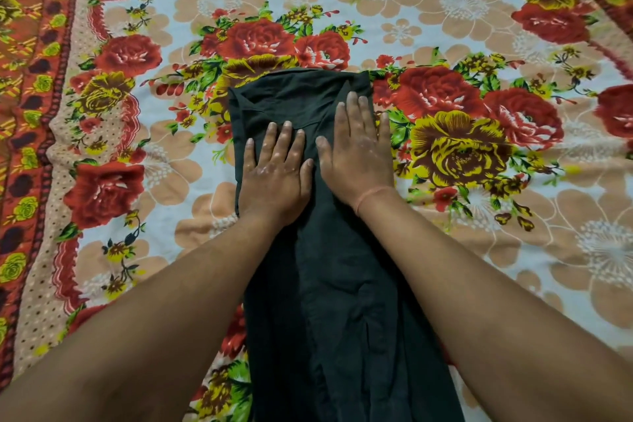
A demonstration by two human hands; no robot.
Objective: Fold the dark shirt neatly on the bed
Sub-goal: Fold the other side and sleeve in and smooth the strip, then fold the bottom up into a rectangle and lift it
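Note:
The dark shirt (pixel 329 301) lies on the bed as a long narrow strip, its sides folded in, running from the bottom edge of the view up to the middle. My left hand (pixel 274 175) rests flat, palm down, on the strip's upper left part with fingers spread. Just beside it, my right hand (pixel 356 154) presses flat on the upper right part, fingertips near the far end of the shirt. Neither hand grips any cloth. A thin band circles my right wrist.
The bed is covered by a floral bedsheet (pixel 479 55) with red and yellow roses on a pale ground. An orange patterned border (pixel 30 113) runs down the left side.

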